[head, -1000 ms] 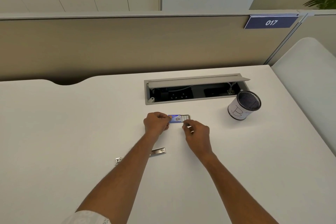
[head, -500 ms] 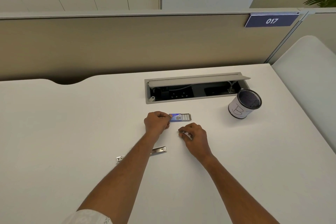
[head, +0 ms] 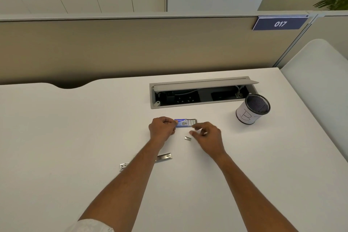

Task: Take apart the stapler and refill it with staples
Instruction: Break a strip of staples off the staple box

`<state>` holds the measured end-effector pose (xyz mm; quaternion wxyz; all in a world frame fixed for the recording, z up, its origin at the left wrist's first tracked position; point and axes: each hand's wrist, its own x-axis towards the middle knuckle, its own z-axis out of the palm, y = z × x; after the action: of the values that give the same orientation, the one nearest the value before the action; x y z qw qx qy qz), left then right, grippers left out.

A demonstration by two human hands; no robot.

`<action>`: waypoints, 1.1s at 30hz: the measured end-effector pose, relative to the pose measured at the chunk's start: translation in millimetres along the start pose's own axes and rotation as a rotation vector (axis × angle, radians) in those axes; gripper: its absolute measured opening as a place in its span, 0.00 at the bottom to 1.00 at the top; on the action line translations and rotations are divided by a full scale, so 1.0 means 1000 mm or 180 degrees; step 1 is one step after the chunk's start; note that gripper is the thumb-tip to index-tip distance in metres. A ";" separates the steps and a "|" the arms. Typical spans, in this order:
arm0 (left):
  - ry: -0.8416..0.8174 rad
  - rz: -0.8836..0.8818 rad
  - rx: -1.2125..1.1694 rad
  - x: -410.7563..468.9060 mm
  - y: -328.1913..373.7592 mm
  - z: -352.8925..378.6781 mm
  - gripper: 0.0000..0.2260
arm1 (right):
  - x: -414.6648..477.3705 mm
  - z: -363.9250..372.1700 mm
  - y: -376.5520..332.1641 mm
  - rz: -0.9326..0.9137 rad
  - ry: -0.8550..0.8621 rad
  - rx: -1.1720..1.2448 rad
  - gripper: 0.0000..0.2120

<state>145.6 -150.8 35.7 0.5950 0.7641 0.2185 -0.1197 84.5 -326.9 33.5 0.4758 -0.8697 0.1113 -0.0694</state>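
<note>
A small blue staple box (head: 183, 123) lies on the white desk (head: 75, 137), its tray slid out to the right with rows of staples showing. My left hand (head: 162, 128) pinches the box's left end. My right hand (head: 208, 135) hovers just right of the box with fingers apart and nothing in them. A short strip of staples (head: 188, 138) lies loose on the desk below the box, just left of my right fingertips. A long metal stapler part (head: 163, 157) lies nearer to me, partly hidden under my left forearm.
An open cable hatch (head: 201, 93) with sockets is sunk in the desk behind the box. A mesh pen cup (head: 252, 109) wrapped in white paper stands at the right. A beige partition rises behind the desk, and the desk's right edge runs diagonally.
My right hand drew a strip of staples out of the box toward me, let it go on the desk, and moved back up near the box. My left hand stayed on the box.
</note>
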 end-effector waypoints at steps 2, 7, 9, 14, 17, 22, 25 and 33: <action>-0.0004 -0.0024 -0.0009 0.000 0.000 0.001 0.06 | 0.013 -0.007 -0.003 0.0242 0.0347 0.0123 0.05; -0.0009 -0.0094 -0.0105 0.001 -0.001 0.002 0.04 | 0.031 -0.010 -0.003 0.0938 0.0351 0.0503 0.09; 0.0000 -0.0079 -0.0147 0.001 -0.002 0.002 0.05 | 0.033 -0.006 -0.003 0.1085 0.0294 0.0534 0.08; 0.0012 0.0056 -0.0159 0.002 -0.005 0.004 0.07 | 0.035 0.003 -0.005 0.1145 0.0266 0.0603 0.06; 0.0025 0.0121 -0.0112 0.002 -0.008 0.006 0.07 | 0.035 0.006 -0.006 0.1147 0.0277 0.0564 0.07; 0.0070 0.0217 0.0067 0.002 -0.007 0.009 0.06 | 0.039 0.007 -0.006 0.1234 0.0267 0.0480 0.09; 0.0122 0.0193 0.0075 0.002 -0.005 0.011 0.06 | 0.040 0.009 -0.009 0.1313 0.0275 0.0490 0.09; 0.0201 0.0159 0.0220 0.002 -0.004 0.013 0.05 | 0.038 0.013 -0.014 0.1471 0.0335 0.0628 0.08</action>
<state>146.4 -162.0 27.7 0.5638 0.7928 0.2138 -0.0881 125.8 -318.6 39.1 0.5551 -0.7658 0.3244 -0.0146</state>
